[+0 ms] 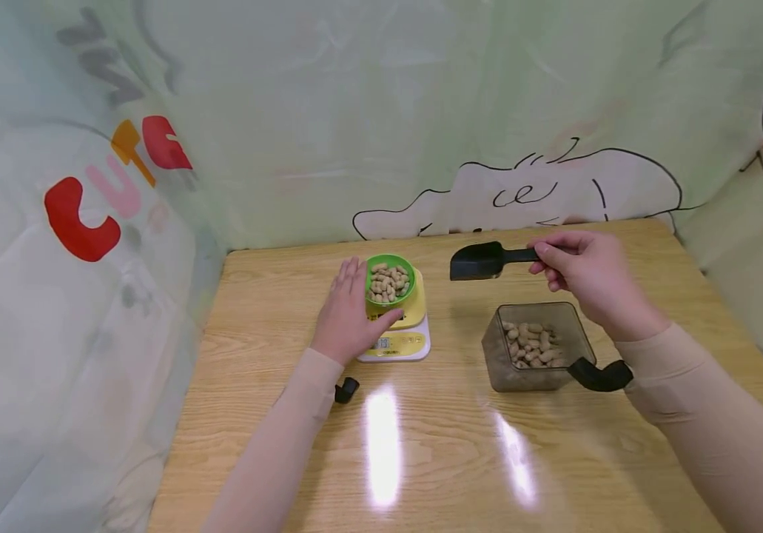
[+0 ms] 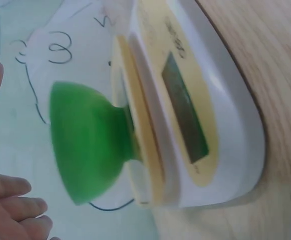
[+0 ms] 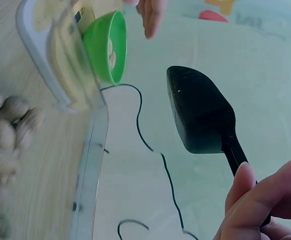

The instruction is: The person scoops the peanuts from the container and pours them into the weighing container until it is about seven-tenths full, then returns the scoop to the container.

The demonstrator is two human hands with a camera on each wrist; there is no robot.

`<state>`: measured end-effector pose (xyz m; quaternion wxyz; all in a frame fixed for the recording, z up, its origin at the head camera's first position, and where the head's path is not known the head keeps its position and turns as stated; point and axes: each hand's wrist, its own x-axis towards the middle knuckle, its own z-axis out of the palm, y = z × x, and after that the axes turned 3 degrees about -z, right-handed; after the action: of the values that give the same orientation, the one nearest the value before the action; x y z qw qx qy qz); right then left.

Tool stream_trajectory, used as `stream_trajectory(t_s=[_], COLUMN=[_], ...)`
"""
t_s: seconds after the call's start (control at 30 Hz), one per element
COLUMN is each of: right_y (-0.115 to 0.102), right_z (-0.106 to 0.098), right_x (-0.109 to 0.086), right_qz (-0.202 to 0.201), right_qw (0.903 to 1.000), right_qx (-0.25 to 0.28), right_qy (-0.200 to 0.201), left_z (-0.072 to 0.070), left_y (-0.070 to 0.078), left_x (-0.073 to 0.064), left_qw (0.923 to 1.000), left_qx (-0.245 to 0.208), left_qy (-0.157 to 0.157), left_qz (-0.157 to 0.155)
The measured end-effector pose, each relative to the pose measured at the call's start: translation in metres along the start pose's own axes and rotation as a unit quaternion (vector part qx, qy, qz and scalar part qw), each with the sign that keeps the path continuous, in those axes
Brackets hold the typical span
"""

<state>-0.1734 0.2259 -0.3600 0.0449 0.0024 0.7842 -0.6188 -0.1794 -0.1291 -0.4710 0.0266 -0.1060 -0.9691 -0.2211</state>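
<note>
My right hand [image 1: 584,275] pinches the handle of a black scoop [image 1: 477,261], held above and behind a grey see-through square container [image 1: 521,377] with unshelled peanuts [image 1: 533,344] in it. In the right wrist view the scoop [image 3: 200,112] is tilted; whether anything lies inside it I cannot tell. My left hand [image 1: 348,314] is spread beside a green bowl [image 1: 413,285] of peanuts on a yellow and white kitchen scale [image 1: 421,340]. The left wrist view shows a gap between the fingers [image 2: 23,207] and the bowl [image 2: 85,142]. The scale's display [image 2: 184,107] is unreadable there.
The wooden table [image 1: 254,444] ends at a printed curtain [image 1: 301,148] behind and at the sides. A black wrist piece [image 1: 601,374] on the right arm hangs over the container's near right corner. Another black piece [image 1: 346,390] shows beside the left forearm.
</note>
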Motion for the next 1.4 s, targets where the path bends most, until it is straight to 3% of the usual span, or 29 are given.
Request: stream_trajectory(t_s=[0.2, 0.47, 0.67, 0.83, 0.9, 1.0, 1.13, 1.4], right_y=[0.009, 0.033, 0.051, 0.063, 0.067, 0.072, 0.078, 0.080], right_z=[-0.023, -0.047, -0.054, -0.048, -0.044, -0.040, -0.037, -0.030], right_x=[-0.028, -0.066, -0.085, -0.090, -0.091, -0.092, -0.095, -0.103], right_qz=[-0.004, 0.013, 0.019, 0.029, 0.030, 0.030, 0.032, 0.010], right_qw=[0.9957, 0.9918, 0.9942, 0.9976, 0.9946, 0.9905, 0.9810, 0.9511], right_qx=[0.090, 0.112, 0.074, -0.032, -0.090, -0.132, -0.192, -0.309], right_qy=[0.022, 0.062, 0.075, 0.054, 0.042, 0.024, 0.003, -0.011], left_z=[-0.008, -0.014, -0.016, -0.013, -0.011, -0.008, -0.006, -0.002], left_y=[0.005, 0.013, 0.016, 0.019, 0.019, 0.019, 0.017, 0.017], left_x=[-0.009, -0.025, -0.039, -0.054, -0.060, -0.067, -0.074, -0.091], left_qw=[0.9991, 0.9956, 0.9911, 0.9905, 0.9907, 0.9909, 0.9902, 0.9884], left_qx=[0.021, 0.024, 0.035, 0.027, 0.021, 0.015, 0.016, -0.001], left_qy=[0.011, 0.027, 0.051, 0.049, 0.042, 0.036, 0.037, 0.043], left_qz=[0.036, 0.086, 0.117, 0.126, 0.127, 0.129, 0.134, 0.145])
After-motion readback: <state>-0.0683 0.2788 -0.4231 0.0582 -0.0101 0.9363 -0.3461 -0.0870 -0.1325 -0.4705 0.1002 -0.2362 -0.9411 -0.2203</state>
